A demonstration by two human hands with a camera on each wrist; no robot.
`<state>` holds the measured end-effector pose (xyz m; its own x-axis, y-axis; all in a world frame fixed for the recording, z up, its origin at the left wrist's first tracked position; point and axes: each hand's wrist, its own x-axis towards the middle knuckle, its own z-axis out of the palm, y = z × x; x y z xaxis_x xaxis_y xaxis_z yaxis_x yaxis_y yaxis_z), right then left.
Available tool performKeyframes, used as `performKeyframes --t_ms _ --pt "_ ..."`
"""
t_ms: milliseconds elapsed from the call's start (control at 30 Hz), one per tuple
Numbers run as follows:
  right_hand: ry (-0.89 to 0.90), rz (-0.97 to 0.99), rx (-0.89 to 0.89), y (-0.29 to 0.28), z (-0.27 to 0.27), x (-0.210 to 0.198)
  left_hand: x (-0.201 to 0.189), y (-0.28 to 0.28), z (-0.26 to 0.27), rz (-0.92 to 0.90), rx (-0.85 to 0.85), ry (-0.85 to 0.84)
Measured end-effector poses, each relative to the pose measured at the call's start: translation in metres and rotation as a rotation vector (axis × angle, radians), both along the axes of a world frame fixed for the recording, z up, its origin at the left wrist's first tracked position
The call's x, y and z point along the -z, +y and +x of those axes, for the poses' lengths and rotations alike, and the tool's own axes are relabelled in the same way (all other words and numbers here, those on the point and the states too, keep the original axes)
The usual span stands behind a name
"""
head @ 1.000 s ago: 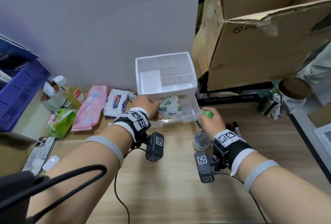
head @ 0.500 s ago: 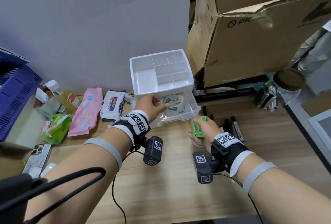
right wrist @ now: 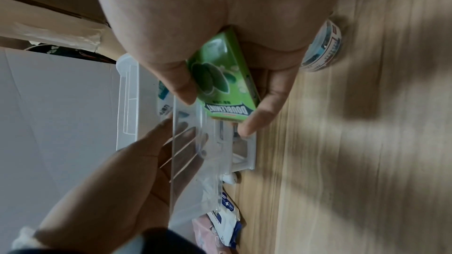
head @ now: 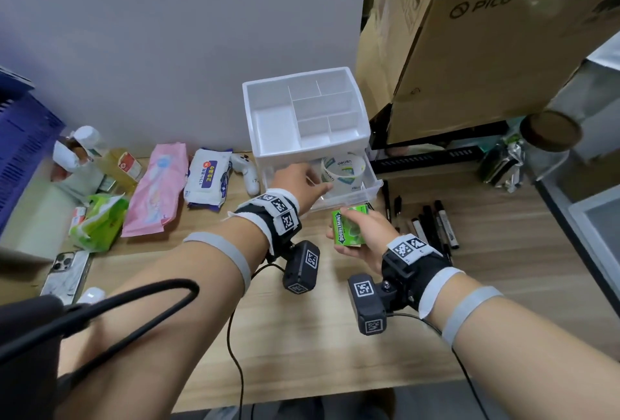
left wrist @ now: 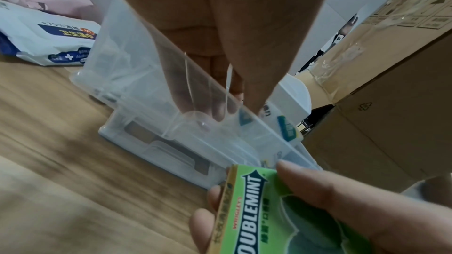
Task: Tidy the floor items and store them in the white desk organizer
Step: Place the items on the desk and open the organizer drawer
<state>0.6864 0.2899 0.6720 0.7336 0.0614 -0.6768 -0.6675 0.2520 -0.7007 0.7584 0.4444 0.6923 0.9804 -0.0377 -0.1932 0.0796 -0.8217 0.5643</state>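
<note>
The white desk organizer (head: 295, 76) stands on the wooden floor against the wall, its clear lower drawer (head: 370, 186) pulled out. A white, green-printed tape roll (head: 330, 173) lies in the drawer. My left hand (head: 318, 181) reaches into the drawer beside the roll, fingers (left wrist: 203, 103) straight and seen through the clear front wall. My right hand (head: 355, 218) hovers just in front of the drawer and grips a green Doublemint gum box (head: 347, 228) (left wrist: 269, 210) (right wrist: 225, 84) between thumb and fingers.
Several black markers (head: 432, 221) lie right of the drawer. A small round container (right wrist: 322, 45) sits on the floor under my right hand. Wet wipes (head: 208, 181), a pink pack (head: 156, 188), a white controller (head: 246, 171) and a phone (head: 67, 268) lie left. A cardboard box (head: 486, 43) looms right.
My left hand carried the tape roll into the drawer and let it go there. My right hand drew back slightly from the drawer with the gum box.
</note>
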Motion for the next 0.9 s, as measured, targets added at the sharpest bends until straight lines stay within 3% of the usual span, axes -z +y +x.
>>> performKeyframes --t_ms 100,233,333,400,467,567,733,900 --pt "-0.009 0.002 -0.004 0.003 0.001 0.000 -0.001 0.002 0.001 -0.033 -0.011 -0.055" --pt "-0.015 -0.006 -0.003 0.006 0.004 0.000 -0.014 0.012 -0.008 -0.240 0.097 -0.176" --pt "-0.027 -0.004 0.010 0.009 0.007 0.000 -0.025 0.030 -0.004 0.015 0.161 -0.612" --pt "-0.037 0.006 0.023 0.013 0.011 -0.001 -0.032 0.041 0.006 0.256 0.183 -0.743" --pt "-0.043 0.020 0.027 0.020 0.016 -0.003 -0.038 0.049 0.016 0.406 0.232 -0.566" --pt "-0.053 0.030 0.004 0.030 0.030 -0.007 -0.036 0.052 0.022 0.404 0.261 -0.338" --pt "-0.061 -0.052 -0.047 0.040 0.064 -0.007 -0.024 0.058 0.021 0.399 0.278 -0.350" --pt "-0.095 -0.093 -0.040 0.041 0.073 0.008 -0.016 0.066 0.031 0.518 0.351 -0.340"
